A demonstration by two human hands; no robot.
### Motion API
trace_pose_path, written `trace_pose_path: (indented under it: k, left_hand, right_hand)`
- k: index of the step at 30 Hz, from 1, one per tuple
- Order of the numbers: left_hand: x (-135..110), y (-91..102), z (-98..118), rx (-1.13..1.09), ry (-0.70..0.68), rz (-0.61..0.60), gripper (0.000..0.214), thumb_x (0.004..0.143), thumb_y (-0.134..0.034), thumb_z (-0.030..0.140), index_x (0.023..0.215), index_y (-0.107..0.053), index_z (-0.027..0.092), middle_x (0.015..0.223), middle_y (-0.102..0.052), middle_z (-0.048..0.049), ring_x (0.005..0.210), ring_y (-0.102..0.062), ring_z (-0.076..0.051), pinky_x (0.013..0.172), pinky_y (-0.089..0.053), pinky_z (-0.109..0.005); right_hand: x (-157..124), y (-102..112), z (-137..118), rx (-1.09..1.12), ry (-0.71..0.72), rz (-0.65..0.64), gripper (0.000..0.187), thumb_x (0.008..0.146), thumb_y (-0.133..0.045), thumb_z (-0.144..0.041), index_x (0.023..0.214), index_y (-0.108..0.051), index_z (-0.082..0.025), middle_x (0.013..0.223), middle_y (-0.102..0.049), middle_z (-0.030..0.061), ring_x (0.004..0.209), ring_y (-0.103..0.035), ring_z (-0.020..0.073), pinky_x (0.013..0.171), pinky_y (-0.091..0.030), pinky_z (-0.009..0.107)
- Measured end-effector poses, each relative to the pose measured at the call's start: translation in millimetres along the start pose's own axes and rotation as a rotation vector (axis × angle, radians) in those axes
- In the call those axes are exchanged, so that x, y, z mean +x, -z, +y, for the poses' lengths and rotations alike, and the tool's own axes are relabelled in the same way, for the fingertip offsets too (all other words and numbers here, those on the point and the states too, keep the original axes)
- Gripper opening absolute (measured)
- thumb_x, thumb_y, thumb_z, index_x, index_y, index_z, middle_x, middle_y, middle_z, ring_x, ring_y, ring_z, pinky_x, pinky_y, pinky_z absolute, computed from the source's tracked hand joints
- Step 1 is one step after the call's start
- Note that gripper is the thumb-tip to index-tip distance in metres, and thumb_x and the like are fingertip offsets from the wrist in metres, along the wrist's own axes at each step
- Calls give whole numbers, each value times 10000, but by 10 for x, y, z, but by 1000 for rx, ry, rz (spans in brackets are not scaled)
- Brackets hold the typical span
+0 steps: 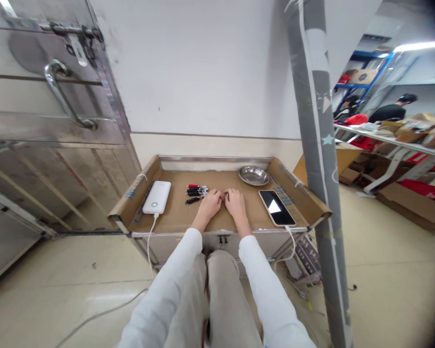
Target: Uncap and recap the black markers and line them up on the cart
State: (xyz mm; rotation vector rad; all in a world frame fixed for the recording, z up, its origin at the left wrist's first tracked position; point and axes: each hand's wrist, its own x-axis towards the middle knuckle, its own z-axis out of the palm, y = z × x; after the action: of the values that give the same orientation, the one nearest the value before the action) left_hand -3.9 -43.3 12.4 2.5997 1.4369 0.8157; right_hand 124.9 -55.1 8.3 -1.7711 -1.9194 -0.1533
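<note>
Pens (pixel 195 194) lay grouped on the cardboard-covered tabletop (pixel 179 218), just beside the left hand (pixel 210 202). The right hand (pixel 234 201) rested near it; whether either grip was open or closed, I could not tell. A metal dish (pixel 253 176) sat beyond, rightward.

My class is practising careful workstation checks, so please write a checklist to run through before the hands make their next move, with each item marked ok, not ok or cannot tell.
1. Both hands at the worktop: ok; left hand and right hand rest close together.
2. Hands free of objects: cannot tell; the curled fingers hide what is beneath.
3. Pens within reach: ok, just beside the left hand.
4. Pens neatly parallel: not ok; the nearest black one lies at a slant.
5. Metal dish upright: ok, near the back.
6. Phone cable off the front edge: not ok, it hangs over.
</note>
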Motion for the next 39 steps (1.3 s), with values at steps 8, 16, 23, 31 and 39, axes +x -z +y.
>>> trace_pose_path:
  k: [8, 16, 23, 31, 39]
  left_hand:
    - [-338, 253, 84, 265, 372, 267, 218, 851, -409, 152, 1032, -530, 148, 1052, -534, -132, 1007, -484, -272, 890, -379, -409]
    - [-538, 308, -184, 287, 404, 146, 204, 906, -398, 260, 980, -544, 137, 980, -589, -137, 972, -530, -283, 863, -402, -437]
    - [-71, 99, -141, -343, 139, 219, 169, 937, -383, 255, 953, -528, 170, 949, -633, -60, 880, -595, -146, 820, -452, -273]
    - [318, -109, -144, -450, 31, 428, 354, 890, -492, 327, 1187, -390, 164, 1049, -578, -93, 855, -584, -141, 794, -472, -284]
    - [275, -80, -119, -437, -23, 547, 316, 891, -488, 339, 1150, -407, 176, 984, -558, -72, 765, -553, -128, 758, -478, -285]
  right_hand:
    - [56, -56, 60, 48, -13, 11, 225, 870, -414, -143, 958, -616, -180, 983, -633, 79, 953, -523, 192, 829, -347, 295]
    - [285, -111, 88, 318, -43, 36, 412, 948, -296, -382, 918, -655, -181, 959, -654, 93, 940, -549, 199, 863, -371, 331]
    - [424, -142, 170, 1185, -238, -157, 610, 823, -330, -672, 891, -662, -164, 633, -631, 17, 486, -506, 99, 475, -357, 210]
    - [400, -84, 170, 1677, -492, -252, 238, 633, -690, -368, 747, -603, -177, 580, -603, -33, 439, -457, 64, 410, -302, 194]
    - [426, -141, 240, 1841, -572, -285, 60, 660, -680, -224, 689, -645, -184, 691, -677, 4, 643, -596, 105, 615, -473, 227]
